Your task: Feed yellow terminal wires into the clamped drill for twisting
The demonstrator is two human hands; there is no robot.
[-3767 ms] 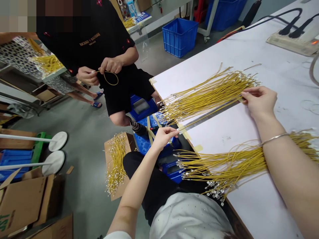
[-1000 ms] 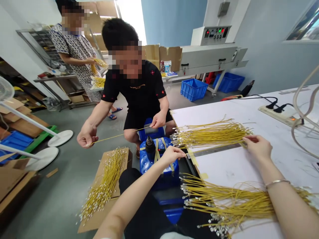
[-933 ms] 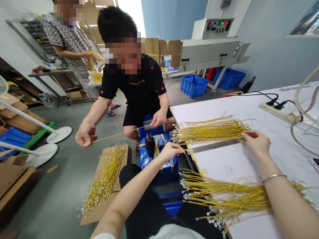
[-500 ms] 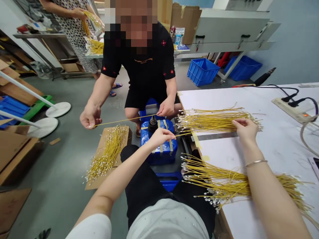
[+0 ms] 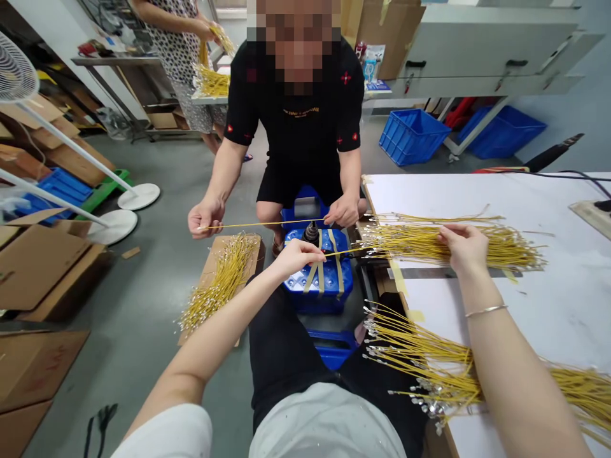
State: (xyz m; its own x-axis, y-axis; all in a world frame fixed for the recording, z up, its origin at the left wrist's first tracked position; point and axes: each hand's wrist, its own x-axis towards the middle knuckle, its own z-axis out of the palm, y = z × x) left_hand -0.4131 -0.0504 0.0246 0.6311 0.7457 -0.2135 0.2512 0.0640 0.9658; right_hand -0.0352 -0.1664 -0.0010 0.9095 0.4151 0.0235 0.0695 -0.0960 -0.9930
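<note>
My left hand (image 5: pixel 301 256) is closed in a pinch on the terminal end of a thin yellow wire (image 5: pixel 346 252). That wire runs taut to the right, into the upper bundle of yellow wires (image 5: pixel 405 245) on the white table. Over this bundle, my right hand (image 5: pixel 464 247) pinches yellow wire between thumb and fingertips; I cannot tell if it is the same one. A second wire bundle (image 5: pixel 424 356) lies nearer me, partly under my right forearm. Just beyond my left hand stands a black spindle-like tool (image 5: pixel 311 233) on a blue taped box (image 5: pixel 312 280).
Facing me, a seated co-worker (image 5: pixel 298 127) stretches another yellow wire (image 5: pixel 267 223) between both hands. More wires (image 5: pixel 222 273) lie on cardboard at the left. Fan stands (image 5: pixel 112 226) and cartons (image 5: pixel 52 267) are farther left. Blue crates (image 5: pixel 413 137) stand behind the table (image 5: pixel 449 191).
The view has swung left. My left hand has drawn the wire leftward, closer to the black tool, and my right hand has shifted left along the bundle. The co-worker's wire is more level.
</note>
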